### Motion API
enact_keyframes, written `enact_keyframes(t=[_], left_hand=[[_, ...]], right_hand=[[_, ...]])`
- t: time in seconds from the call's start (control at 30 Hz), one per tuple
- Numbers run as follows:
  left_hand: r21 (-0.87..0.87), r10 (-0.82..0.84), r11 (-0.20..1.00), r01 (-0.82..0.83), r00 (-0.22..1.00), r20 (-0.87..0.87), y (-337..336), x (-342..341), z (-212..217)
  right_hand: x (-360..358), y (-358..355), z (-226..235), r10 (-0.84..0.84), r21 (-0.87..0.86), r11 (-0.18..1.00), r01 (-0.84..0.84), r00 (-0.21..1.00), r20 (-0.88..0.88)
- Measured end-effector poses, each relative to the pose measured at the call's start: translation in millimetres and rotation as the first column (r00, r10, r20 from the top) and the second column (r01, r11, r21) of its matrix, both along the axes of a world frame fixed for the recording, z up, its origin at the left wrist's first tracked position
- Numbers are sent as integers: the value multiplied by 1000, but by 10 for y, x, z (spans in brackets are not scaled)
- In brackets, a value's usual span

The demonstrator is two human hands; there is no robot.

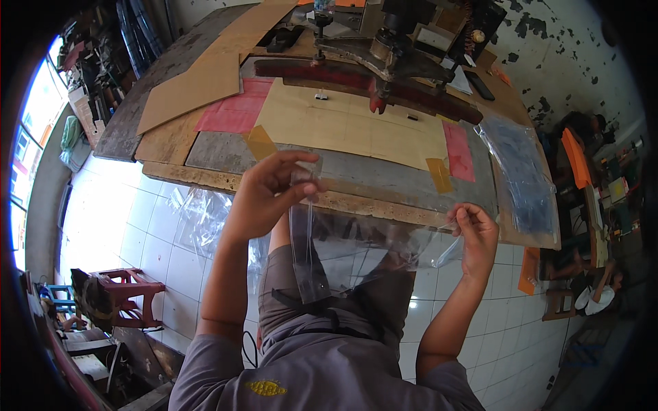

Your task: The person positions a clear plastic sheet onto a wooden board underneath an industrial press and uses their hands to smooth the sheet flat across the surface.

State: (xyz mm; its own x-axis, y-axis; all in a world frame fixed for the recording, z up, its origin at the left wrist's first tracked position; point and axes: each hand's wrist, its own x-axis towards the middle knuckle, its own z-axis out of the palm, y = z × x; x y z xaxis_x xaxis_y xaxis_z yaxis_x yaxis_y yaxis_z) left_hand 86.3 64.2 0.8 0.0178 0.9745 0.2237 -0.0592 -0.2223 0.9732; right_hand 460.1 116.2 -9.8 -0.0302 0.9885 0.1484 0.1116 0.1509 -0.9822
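Note:
A clear plastic sheet [363, 257] hangs between my two hands in front of the table edge, above my lap. My left hand [264, 192] grips its upper left corner between thumb and fingers, where a narrow folded strip [301, 253] runs down. My right hand [478, 236] pinches the upper right corner with thumb and fingertips. Beyond the sheet, a cream-coloured board [343, 130] lies on a grey metal plate [329, 166], with red strips [240, 106] at its ends and tan tape pieces [260, 143] at its near corners.
Over the board stretches a machine's dark red bar [295, 68]. Clear plastic sheets [517, 178] lie stacked at the table's right. Brown cardboard [195, 89] rests at the left. Crumpled clear plastic [203, 218] hangs below the left edge; a red stool [130, 296] stands on the floor.

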Motion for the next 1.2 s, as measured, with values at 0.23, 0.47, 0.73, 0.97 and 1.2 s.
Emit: enact_keyframes(t=[0.23,0.47,0.73,0.97,1.2], left_hand=[[14,-65,998,66,995,-78,522,-127,-404],[-26,-73,997,72,997,-9,413,-121,-430],[-27,-114,993,115,993,42,415,-139,-553],[69,36,997,-37,999,12,443,-28,-563],[56,130,991,-125,988,-82,437,41,-553]], right_hand=[[12,391,-435,-15,-82,997,16,1000,11],[25,397,-443,0,-78,997,3,999,36],[3,364,-411,-1,-74,997,1,1000,-1],[-58,344,-469,32,44,999,-28,997,-73],[31,259,-525,2,59,998,9,983,-182]])
